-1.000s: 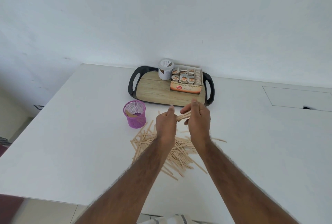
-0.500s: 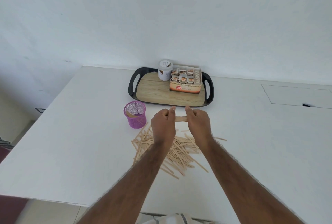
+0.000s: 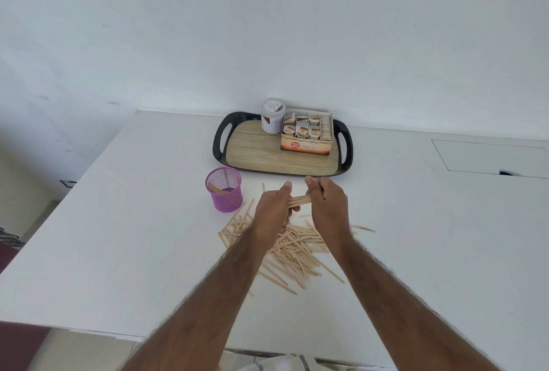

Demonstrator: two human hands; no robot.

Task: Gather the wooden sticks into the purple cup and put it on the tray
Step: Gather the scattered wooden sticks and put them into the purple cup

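White table [image 3: 118, 222]: carries all items. Black-rimmed, wood-patterned tray [image 3: 267, 159]: far edge, holding a jar and a carton. Purple mesh cup [image 3: 224, 189]: upright, just before the tray's near-left corner. Loose flat wooden sticks [image 3: 292, 248]: mid-table heap, light, stiff; grip mid-length. Small stick bundle [image 3: 300, 200]: long axis left-right, clasped endwise by left hand [image 3: 271, 213] and right hand [image 3: 328, 207].

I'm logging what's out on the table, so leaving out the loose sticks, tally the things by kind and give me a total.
Purple mesh cup: 1
Tray: 1
White tub, on the tray: 1
Open sachet box, on the tray: 1
Total: 4
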